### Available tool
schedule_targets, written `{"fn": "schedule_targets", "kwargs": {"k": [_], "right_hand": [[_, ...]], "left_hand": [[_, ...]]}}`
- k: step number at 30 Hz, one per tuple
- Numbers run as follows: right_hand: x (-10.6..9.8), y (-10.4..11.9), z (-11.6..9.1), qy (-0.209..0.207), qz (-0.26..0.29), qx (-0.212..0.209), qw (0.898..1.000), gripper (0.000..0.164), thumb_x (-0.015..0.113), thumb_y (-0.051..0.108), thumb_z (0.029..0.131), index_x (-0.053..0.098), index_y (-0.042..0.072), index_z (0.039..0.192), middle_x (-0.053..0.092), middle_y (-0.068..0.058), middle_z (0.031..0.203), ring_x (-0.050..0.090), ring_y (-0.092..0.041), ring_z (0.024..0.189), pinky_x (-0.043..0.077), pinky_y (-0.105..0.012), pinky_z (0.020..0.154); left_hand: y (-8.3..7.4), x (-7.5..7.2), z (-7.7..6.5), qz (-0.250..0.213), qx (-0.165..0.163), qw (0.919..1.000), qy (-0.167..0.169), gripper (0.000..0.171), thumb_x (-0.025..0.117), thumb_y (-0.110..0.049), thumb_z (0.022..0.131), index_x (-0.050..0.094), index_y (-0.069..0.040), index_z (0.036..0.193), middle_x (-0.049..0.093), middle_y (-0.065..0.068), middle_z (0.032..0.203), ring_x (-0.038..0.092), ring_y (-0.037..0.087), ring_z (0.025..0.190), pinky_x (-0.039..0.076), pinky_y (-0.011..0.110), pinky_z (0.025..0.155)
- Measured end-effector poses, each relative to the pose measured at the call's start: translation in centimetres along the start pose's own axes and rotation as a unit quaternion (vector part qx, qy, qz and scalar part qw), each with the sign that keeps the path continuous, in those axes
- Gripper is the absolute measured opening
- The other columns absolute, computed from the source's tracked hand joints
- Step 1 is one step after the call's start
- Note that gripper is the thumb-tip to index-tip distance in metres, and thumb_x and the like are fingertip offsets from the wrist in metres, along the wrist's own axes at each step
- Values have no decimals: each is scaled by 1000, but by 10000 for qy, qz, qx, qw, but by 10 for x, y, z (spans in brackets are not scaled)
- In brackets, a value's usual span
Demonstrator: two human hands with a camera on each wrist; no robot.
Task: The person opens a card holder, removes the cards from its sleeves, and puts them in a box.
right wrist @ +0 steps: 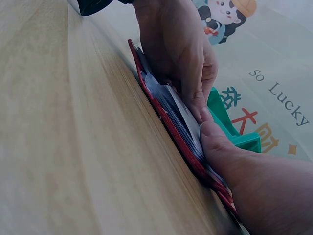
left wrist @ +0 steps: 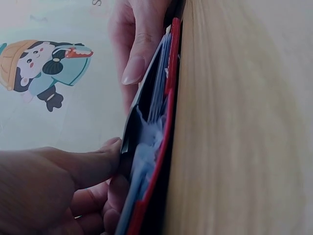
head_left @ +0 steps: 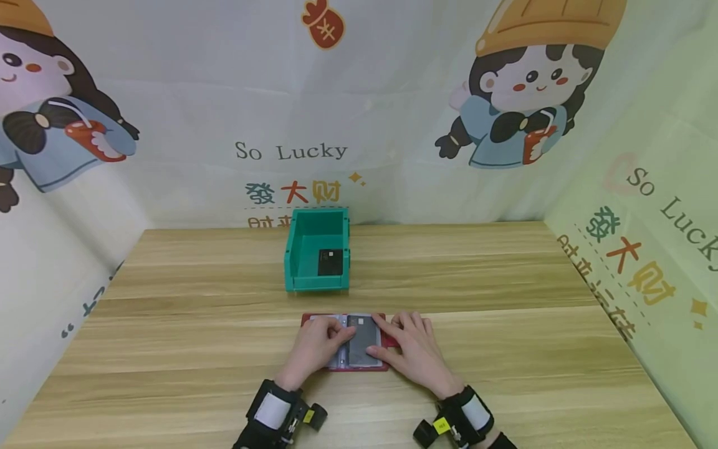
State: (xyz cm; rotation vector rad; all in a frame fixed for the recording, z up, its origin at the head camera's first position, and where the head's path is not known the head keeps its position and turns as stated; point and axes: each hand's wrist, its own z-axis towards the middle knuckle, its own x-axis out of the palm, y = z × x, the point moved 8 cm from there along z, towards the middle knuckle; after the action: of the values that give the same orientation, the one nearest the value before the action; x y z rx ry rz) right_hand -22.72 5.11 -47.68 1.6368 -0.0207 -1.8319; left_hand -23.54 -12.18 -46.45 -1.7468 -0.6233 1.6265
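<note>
A red card holder (head_left: 388,341) with clear plastic sleeves lies open on the wooden table. On its right page is a dark grey bank card (head_left: 363,348) with a chip near the top. My left hand (head_left: 313,347) pinches the card's left edge between thumb and fingers. In the left wrist view that edge is lifted above the sleeves (left wrist: 146,142) beneath it. My right hand (head_left: 417,352) rests at the card's right side, its thumb and index finger touching the page there and its other fingers extended.
Behind the holder stands a green open bin (head_left: 316,284) with a black card (head_left: 330,262) inside. A printed cloth (head_left: 392,125) hangs along the table's back and sides. Each wrist wears a black strap with a small camera.
</note>
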Motion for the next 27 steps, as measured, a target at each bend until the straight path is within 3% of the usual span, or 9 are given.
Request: {"fn": "schedule_targets", "kwargs": {"k": [7, 21, 27], "right_hand": [[0, 1, 1, -44, -84, -26, 10000, 62, 69, 52, 88, 59, 22, 141, 43, 4, 93, 31, -14, 86, 21, -31, 80], [1, -1, 0, 35, -80, 61, 9999, 63, 69, 53, 88, 59, 23, 142, 41, 4, 93, 30, -14, 87, 20, -32, 80], [1, -1, 1, 24, -85, 28, 10000, 63, 69, 53, 88, 58, 22, 142, 41, 4, 94, 31, -15, 88, 20, -32, 80]], "left_hand": [[5, 0, 2, -77, -87, 9999, 84, 24, 71, -23, 94, 70, -9, 75, 45, -6, 60, 43, 9, 56, 29, 21, 52], [16, -7, 6, -384, 136, 9984, 383, 23, 69, -23, 95, 72, -8, 78, 50, -4, 66, 44, 8, 62, 32, 20, 57], [26, -9, 8, -629, -20, 9970, 451, 20, 69, -24, 95, 72, -9, 81, 53, -4, 69, 46, 8, 65, 34, 21, 59]]}}
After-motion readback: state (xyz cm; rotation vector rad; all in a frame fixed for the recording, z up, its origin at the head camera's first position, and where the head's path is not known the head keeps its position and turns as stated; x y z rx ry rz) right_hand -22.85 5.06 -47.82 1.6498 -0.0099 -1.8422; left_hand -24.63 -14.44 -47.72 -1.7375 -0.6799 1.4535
